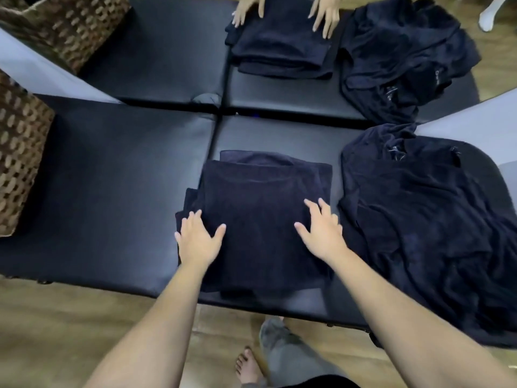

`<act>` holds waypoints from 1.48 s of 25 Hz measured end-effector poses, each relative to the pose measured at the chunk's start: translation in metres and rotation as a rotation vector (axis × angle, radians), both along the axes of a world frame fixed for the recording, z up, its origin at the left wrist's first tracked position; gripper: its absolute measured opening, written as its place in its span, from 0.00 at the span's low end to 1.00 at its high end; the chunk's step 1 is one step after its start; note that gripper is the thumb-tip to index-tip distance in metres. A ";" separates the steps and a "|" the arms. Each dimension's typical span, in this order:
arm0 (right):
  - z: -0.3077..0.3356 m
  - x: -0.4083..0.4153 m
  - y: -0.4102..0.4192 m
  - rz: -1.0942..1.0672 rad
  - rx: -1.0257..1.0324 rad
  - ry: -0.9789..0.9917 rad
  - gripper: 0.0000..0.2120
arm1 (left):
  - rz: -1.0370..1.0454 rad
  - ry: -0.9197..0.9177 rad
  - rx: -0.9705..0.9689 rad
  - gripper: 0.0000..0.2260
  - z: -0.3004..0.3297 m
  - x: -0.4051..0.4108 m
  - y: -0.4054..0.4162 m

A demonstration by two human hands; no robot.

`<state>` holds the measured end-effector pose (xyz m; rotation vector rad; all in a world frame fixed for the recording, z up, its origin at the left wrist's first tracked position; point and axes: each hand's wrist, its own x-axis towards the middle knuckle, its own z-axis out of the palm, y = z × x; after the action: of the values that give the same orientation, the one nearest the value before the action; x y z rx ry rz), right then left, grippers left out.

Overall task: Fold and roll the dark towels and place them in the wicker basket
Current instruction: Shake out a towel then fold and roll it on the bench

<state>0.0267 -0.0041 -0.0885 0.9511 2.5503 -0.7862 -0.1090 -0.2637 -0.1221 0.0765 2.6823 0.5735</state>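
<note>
A dark navy towel (pixel 260 219), folded into a flat rectangle, lies on the black padded table (pixel 112 186) in front of me. My left hand (pixel 198 239) rests flat on the towel's left edge with the fingers spread. My right hand (pixel 321 228) lies flat on its right side, fingers straight. A heap of loose dark towels (pixel 425 228) lies just right of the folded one. The wicker basket (pixel 19 152) stands at the table's left end.
The far half of the view mirrors the near half: another pair of hands (pixel 321 15) presses a folded dark towel (pixel 282 49), with a second dark heap (pixel 402 57) and wicker basket (pixel 70 26) alongside. Wooden floor and my bare foot (pixel 246 368) are below the table edge.
</note>
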 end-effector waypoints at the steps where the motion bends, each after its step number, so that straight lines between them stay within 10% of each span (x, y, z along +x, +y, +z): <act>1: -0.011 0.008 -0.009 -0.041 -0.015 -0.043 0.32 | 0.002 0.002 -0.042 0.36 -0.008 0.015 -0.008; 11: -0.026 0.045 -0.060 -0.403 0.095 0.010 0.39 | 0.213 0.027 -0.059 0.32 0.002 0.067 -0.026; 15: -0.026 0.045 -0.053 -0.599 -0.251 0.152 0.30 | 0.167 -0.138 0.156 0.26 -0.002 0.061 -0.031; 22: -0.020 0.060 -0.048 -0.642 -0.293 0.377 0.12 | 0.381 -0.199 0.599 0.19 0.014 0.068 -0.052; 28: -0.035 0.088 -0.049 -0.656 -0.441 0.170 0.13 | 0.426 -0.331 0.547 0.03 0.013 0.099 -0.071; 37: -0.025 0.067 -0.047 -0.414 -0.299 0.088 0.21 | 0.430 -0.492 0.674 0.17 0.023 0.076 -0.055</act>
<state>0.0933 -0.0516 -0.1135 1.3820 2.2374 -1.3062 -0.0329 -0.3184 -0.0989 -0.4108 1.9330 1.4016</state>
